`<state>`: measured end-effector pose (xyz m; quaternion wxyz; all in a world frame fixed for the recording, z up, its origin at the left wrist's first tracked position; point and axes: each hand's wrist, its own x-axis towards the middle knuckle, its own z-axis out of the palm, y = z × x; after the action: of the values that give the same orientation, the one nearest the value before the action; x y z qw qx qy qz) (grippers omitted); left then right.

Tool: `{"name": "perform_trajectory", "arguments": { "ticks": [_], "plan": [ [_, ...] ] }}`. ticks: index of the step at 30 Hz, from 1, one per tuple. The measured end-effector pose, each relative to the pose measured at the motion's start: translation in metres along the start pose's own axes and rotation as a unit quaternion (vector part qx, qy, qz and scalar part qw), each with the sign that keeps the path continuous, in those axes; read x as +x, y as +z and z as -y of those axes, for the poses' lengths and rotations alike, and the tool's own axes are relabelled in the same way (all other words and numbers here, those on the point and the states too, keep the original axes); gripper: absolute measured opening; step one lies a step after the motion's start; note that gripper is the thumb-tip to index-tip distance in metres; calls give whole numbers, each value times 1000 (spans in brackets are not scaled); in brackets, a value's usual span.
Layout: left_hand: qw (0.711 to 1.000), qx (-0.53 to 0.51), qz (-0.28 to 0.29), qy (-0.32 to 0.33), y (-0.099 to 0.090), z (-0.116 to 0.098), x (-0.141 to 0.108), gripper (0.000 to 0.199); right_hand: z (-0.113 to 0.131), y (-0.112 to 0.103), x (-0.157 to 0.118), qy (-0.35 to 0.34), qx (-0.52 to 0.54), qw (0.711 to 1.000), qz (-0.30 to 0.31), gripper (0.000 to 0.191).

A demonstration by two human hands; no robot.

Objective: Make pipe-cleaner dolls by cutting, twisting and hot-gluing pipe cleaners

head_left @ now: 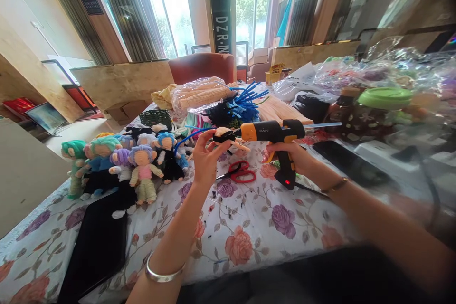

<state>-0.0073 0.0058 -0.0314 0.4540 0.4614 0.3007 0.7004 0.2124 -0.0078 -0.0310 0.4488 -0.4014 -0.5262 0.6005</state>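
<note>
Glue gun (pixel 270 131) over a flowered tabletop (pixel 245 216)
Right hand (pixel 295 156) grips it; left hand (pixel 205 157) pinches a black-and-peach piece (pixel 223 137) near its front end.

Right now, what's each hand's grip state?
Left hand: closed, pinching a small black-and-peach piece.
Right hand: closed, holding the glue gun by its handle.

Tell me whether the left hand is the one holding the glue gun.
No, the right hand is wrapped around the glue gun.
</note>
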Motion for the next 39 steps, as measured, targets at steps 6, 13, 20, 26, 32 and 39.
{"name": "perform_trajectory", "arguments": {
  "ticks": [6,13,20,26,32,39],
  "plan": [
    [1000,-25,5,-9,2,-2,-2,46,-1,0,1,-1,-20,1000,-4,21],
    [999,-51,-1,-19,5,-8,-2,44,1,2,0,0,-5,1000,-6,18],
    [997,-62,-11,-33,5,-10,-2,44,-3,-3,2,8,22,1000,-4,16],
    [998,-54,-7,-26,4,-9,-2,43,-3,-3,2,-16,15,1000,21,14],
    [1000,-21,0,-10,2,-2,-1,45,-7,-8,5,-38,-4,999,34,18],
    [998,49,-15,29,1,2,-2,43,-5,-6,2,-12,20,999,39,14]
  ]
}}
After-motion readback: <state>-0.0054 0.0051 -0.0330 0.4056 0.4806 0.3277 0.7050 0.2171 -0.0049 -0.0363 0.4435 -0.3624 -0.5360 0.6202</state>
